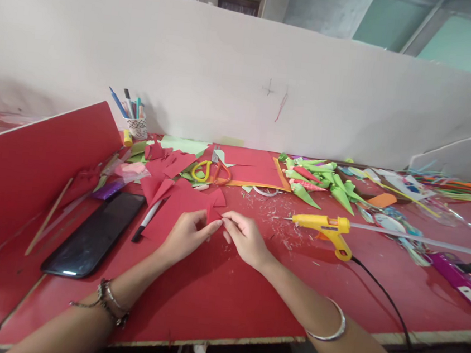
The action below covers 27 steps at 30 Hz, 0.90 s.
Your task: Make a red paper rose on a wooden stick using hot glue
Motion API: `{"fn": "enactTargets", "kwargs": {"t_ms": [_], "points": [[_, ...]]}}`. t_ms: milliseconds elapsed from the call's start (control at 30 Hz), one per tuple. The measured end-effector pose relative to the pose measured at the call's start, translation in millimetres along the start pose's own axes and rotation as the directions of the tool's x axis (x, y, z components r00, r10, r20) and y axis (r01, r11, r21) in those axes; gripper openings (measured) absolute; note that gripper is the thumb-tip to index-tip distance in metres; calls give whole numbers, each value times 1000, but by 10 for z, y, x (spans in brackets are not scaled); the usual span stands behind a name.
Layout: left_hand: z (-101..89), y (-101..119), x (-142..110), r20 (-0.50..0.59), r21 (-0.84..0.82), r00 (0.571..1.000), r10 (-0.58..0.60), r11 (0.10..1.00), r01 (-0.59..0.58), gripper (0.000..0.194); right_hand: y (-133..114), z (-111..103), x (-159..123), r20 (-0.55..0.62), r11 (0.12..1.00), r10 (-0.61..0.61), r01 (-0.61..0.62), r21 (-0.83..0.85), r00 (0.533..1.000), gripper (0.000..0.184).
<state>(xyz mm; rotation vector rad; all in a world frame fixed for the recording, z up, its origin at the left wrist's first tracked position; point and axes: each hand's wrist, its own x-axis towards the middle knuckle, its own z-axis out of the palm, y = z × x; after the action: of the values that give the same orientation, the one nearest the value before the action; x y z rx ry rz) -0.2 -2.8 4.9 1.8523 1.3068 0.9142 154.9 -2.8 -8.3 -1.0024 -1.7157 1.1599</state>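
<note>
Both of my hands meet over the middle of the red table (214, 298). My left hand (187, 234) and my right hand (245, 237) pinch a small piece of red paper (213, 213) between their fingertips, low over the tabletop. Just behind it lies a larger sheet of red paper (175, 207) with more red scraps (169, 164) beyond. A black marker (146, 220) lies left of my left hand. A yellow glue gun (328, 230) rests to the right of my right hand, its black cord (390, 308) trailing to the table's front edge.
A black phone (95, 233) lies at the left by a red divider (29, 171). Scissors (213, 169) with yellow and orange handles, green paper cones (323, 183), a pen cup (136, 124) and a purple device (460, 276) stand further back and right. A beige wall closes the back.
</note>
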Motion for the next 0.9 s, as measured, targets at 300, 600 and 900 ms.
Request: {"fn": "enactTargets", "kwargs": {"t_ms": [300, 600, 900], "points": [[-94, 5, 22, -34, -21, 997, 64, 998, -65, 21, -30, -1, -10, 34, 990, -55, 59, -131, 998, 22], [-55, 6, 22, -53, -109, 998, 14, 994, -19, 20, -48, -9, -11, 91, 999, 29, -32, 32, 995, 19], [-40, -52, 44, -86, -221, 995, 45, 973, -63, 22, 4, -29, 77, -27, 962, 110, -100, 255, 994, 26]]}}
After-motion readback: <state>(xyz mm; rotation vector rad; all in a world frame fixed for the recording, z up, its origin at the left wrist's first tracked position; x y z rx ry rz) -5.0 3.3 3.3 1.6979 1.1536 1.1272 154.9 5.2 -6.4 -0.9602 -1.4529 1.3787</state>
